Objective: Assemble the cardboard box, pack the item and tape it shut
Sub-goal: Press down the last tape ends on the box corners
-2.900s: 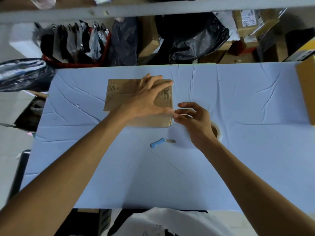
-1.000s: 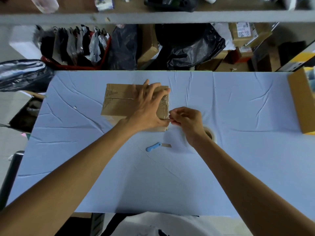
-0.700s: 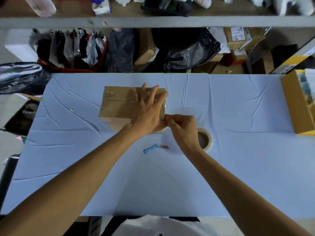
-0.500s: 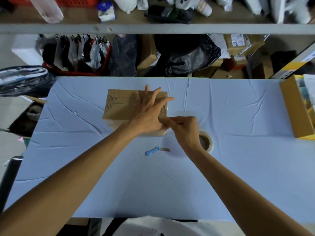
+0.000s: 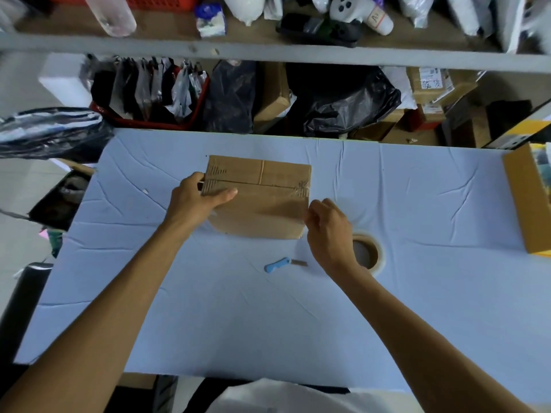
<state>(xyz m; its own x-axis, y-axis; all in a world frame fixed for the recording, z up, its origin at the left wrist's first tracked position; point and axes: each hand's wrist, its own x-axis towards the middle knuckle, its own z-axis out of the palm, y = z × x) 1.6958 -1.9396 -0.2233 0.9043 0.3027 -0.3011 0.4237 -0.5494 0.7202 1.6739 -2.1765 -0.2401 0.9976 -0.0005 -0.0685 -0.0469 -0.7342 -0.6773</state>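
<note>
**Box closed, seam tape partly on**

While only the head view is available, it shows enough. Cardboard box (image 5: 262,198) sits on the far middle of the table (image 5: 417,308), flaps folded shut, clear tape glinting along the top seam toward the right end.

Left hand (image 5: 195,201) grips the box's left end, thumb flat on the top panel, fingers wrapped round the side. Right hand (image 5: 326,228) is at the box's right near corner, fingers curled together; whether they pinch a tape end I cannot tell.

Tape roll (image 5: 368,256) lies flat just behind the right wrist. Blue knife (image 5: 281,264) lies nearer the person, apart from the box.

Judged progress: assembly and packing look done, contents hidden. Left: likely pressing down or finishing the tape.
</note>
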